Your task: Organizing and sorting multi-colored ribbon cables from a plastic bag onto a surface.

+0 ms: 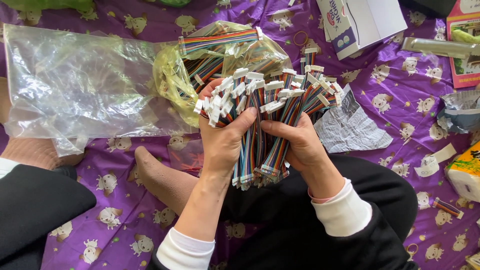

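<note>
A thick bundle of short rainbow ribbon cables [272, 117] with white plastic connectors at both ends is held upright between both hands. My left hand [222, 137] wraps the bundle's left side, thumb across the front. My right hand [300, 142] grips its right side. The upper connectors fan out above my fingers. Behind the bundle lies a yellowish plastic bag [175, 82] with more of the same cables [217, 40] inside it.
A large clear plastic bag [80, 82] lies on the purple patterned cloth [400, 105] at left. A white cardboard box [360, 22] stands at the back right, crumpled paper [350, 127] beside the bundle. A loose cable [447, 207] and tissue pack [465, 172] lie at right. A socked foot [162, 177] rests below.
</note>
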